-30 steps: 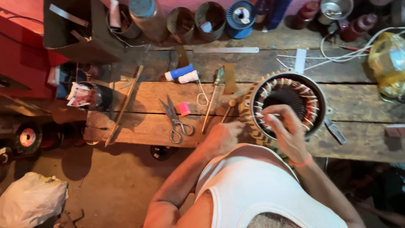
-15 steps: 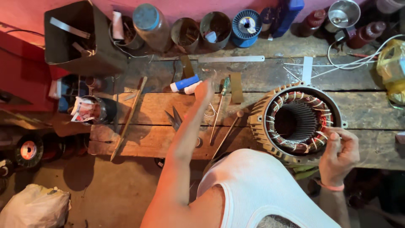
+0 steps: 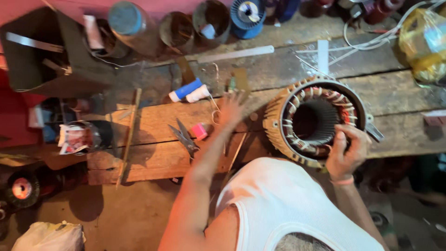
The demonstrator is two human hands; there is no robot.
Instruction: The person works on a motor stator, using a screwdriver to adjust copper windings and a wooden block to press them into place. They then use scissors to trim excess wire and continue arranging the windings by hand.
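Warm, reddish light is falling over the scene, and the wooden bench (image 3: 153,139) at the centre is being lit most strongly. The floor at the lower left and the lower right corner are being left in deep shadow. The left hand (image 3: 231,109) is being smeared by motion blur, its fingers hardly told apart. The right hand (image 3: 344,151) on the motor stator (image 3: 312,122) is being rendered more sharply. Softness is being seen along the top edge, and a yellow bag (image 3: 423,46) at the upper right is being touched by glare.
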